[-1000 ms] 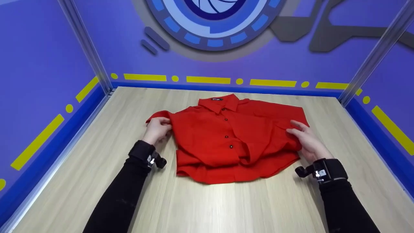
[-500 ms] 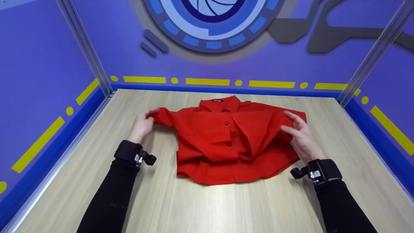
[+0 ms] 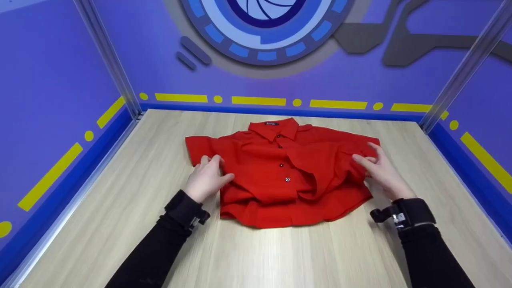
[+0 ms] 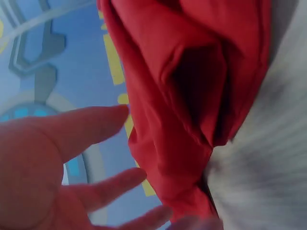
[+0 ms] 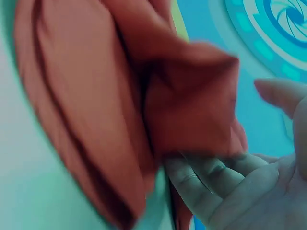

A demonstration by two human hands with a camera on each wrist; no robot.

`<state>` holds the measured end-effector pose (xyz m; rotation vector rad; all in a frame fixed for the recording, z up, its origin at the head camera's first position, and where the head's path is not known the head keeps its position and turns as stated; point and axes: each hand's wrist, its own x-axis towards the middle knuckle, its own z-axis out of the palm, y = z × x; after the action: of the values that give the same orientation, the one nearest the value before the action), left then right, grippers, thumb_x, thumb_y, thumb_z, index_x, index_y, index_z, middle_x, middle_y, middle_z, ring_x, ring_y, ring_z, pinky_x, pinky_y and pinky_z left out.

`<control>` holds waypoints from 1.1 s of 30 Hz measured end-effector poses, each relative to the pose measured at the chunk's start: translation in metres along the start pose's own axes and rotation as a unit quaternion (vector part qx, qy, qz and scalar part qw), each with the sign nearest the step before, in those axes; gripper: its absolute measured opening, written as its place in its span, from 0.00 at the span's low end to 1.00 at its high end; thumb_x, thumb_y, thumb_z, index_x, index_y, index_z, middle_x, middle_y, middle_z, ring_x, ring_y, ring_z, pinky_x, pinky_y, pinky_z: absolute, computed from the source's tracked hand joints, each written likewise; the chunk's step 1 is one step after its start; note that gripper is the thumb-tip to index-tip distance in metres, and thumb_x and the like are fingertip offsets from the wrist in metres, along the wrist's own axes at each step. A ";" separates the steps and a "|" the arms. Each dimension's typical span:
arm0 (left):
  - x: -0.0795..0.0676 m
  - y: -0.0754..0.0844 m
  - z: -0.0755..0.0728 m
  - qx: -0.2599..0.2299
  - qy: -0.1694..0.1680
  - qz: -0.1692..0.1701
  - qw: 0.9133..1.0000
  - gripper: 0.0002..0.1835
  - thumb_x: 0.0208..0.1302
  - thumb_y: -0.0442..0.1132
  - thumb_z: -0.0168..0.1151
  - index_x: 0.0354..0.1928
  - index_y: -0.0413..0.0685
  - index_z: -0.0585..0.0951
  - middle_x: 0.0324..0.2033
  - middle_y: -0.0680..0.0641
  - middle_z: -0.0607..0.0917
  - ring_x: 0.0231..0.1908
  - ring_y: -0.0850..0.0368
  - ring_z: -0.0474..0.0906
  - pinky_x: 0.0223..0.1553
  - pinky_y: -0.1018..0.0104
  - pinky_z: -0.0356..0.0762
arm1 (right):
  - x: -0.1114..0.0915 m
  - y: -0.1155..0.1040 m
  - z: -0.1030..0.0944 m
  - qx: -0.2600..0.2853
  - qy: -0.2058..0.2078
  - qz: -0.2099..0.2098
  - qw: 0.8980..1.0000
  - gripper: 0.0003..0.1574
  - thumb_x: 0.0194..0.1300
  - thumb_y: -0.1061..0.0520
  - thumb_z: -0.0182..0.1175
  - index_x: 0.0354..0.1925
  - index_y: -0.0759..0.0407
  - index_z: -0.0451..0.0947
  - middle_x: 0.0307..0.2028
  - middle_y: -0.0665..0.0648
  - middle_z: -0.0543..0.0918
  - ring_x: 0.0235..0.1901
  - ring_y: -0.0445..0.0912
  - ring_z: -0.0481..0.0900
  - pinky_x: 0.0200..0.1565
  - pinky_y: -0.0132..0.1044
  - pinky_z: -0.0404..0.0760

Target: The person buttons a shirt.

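the rumpled red collared cloth shirt point(image 3: 256, 168) on the pale wood-grain tabletop point(image 3: 264, 256) likely needs gentle outward smoothing, the bare left hand point(image 3: 207, 179) loosely spread, the bare right hand point(image 3: 385, 174) uncurled beneath its edge.

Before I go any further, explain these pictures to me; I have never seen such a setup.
There is no machine here: a person works with two bare hands, the left hand and the right hand, below black sleeves. The wide picture comes from a camera on the head, looking forward and down. The two close pictures come from cameras worn on the wrists, one for each hand. On the pale wood-grain table lies a rumpled red cloth shirt with collar and buttons. Neither hand plainly grips it: the left is spread at its edge, while the right has its thumb apart and some fingertips hidden behind the fabric.
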<state>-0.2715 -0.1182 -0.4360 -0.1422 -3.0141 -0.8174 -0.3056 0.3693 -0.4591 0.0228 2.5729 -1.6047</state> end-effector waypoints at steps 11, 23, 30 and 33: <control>0.006 -0.023 0.001 -0.079 -0.247 -0.017 0.966 0.41 0.37 0.63 0.79 0.51 0.49 0.75 0.29 0.49 0.78 0.19 0.56 0.71 0.21 0.66 0.72 | -0.014 0.021 -0.022 -0.124 -0.131 0.035 0.983 0.56 0.60 0.38 0.65 0.72 0.62 0.50 0.58 0.64 0.68 0.51 0.55 0.70 0.42 0.40 0.75; 0.025 -0.032 0.028 -0.115 -0.121 0.132 0.977 0.05 0.60 0.46 0.68 0.38 0.59 0.88 0.27 0.54 0.78 0.28 0.60 0.70 0.32 0.67 0.68 | -0.006 0.019 0.001 -0.101 -0.050 -0.109 0.988 0.18 0.67 0.45 0.61 0.50 0.52 0.81 0.48 0.55 0.73 0.49 0.45 0.69 0.47 0.29 0.71; 0.033 -0.035 0.023 -0.277 -0.071 0.082 0.955 0.11 0.68 0.45 0.60 0.37 0.46 0.84 0.21 0.54 0.71 0.25 0.58 0.67 0.29 0.70 0.66 | -0.007 0.012 -0.003 0.057 -0.041 -0.092 0.993 0.35 0.75 0.42 0.46 0.71 0.58 0.55 0.60 0.62 0.71 0.55 0.43 0.75 0.54 0.37 0.78; 0.036 -0.037 0.020 -0.361 -0.054 0.033 0.931 0.12 0.70 0.45 0.57 0.39 0.42 0.82 0.19 0.51 0.73 0.22 0.57 0.70 0.25 0.69 0.67 | -0.008 0.007 -0.003 0.123 -0.025 -0.073 0.989 0.41 0.74 0.42 0.47 0.73 0.61 0.48 0.62 0.60 0.69 0.55 0.38 0.74 0.54 0.31 0.77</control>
<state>-0.3105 -0.1367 -0.4705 -0.2970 -2.6065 -1.9123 -0.2974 0.3757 -0.4636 -0.1874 2.3728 -1.9407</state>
